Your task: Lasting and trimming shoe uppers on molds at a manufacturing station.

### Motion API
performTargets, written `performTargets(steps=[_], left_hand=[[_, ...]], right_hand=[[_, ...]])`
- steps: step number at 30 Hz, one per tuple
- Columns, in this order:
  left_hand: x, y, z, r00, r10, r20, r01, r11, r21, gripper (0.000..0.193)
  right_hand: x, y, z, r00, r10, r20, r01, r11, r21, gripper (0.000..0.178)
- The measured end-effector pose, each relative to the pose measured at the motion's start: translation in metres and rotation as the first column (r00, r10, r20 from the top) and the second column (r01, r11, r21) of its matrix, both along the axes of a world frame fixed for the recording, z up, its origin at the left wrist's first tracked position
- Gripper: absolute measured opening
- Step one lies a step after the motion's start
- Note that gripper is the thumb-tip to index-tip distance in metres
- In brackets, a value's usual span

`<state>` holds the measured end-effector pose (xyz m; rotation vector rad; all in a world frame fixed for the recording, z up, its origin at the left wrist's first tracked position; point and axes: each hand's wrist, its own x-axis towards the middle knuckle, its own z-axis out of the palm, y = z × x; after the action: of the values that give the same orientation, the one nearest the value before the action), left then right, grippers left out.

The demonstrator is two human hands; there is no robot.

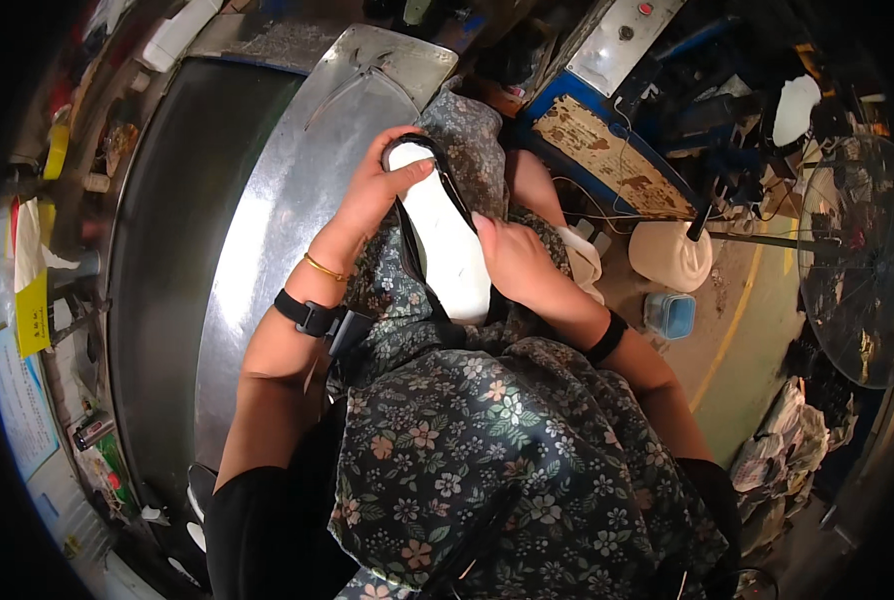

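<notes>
A shoe (451, 246) lies sole side up over my lap, its white sole-shaped underside framed by a dark upper edge. My left hand (382, 180) is closed around its far end, the thumb pressing on the white face. At the right side, my right hand (517, 255) has its fingers closed on the dark edge of the upper; the fingertips are partly hidden. A floral apron (487, 430) covers my lap beneath the shoe.
Pincers with long curved handles (365, 84) rest on the metal worktop (257, 230) at left, beside a dark conveyor belt (182, 270). To the right are a blue machine (617, 150), a beige jug (667, 255), a blue tub (670, 315) and a fan (857, 260).
</notes>
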<state>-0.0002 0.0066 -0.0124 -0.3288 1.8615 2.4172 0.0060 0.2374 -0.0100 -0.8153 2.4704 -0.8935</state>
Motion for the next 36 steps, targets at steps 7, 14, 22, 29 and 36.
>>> performTargets(steps=[7,14,22,29,36], left_hand=[[0.001,-0.005,0.005,0.999,-0.035,0.036,0.037,0.998,-0.054,0.052],[-0.003,0.003,-0.004,0.999,0.030,0.030,-0.026,0.993,-0.113,0.051],[0.024,0.033,0.006,0.899,0.437,0.012,-0.344,0.726,-0.595,0.048],[0.022,0.010,0.009,0.947,0.191,0.260,0.133,0.503,-0.854,0.058],[0.077,0.029,0.003,0.987,0.149,-0.062,-0.155,0.764,-0.626,0.056]], right_hand=[[-0.012,-0.010,-0.002,0.389,-0.085,0.917,0.580,0.796,-0.171,0.052],[-0.003,0.000,-0.011,0.924,-0.054,0.378,0.155,0.958,-0.242,0.054],[-0.003,-0.045,-0.002,0.649,0.059,0.758,0.465,0.758,-0.457,0.062],[0.011,-0.065,-0.009,0.830,-0.154,0.536,0.371,0.869,-0.326,0.061],[0.024,-0.065,-0.025,0.835,-0.223,0.503,0.469,0.766,-0.440,0.059]])
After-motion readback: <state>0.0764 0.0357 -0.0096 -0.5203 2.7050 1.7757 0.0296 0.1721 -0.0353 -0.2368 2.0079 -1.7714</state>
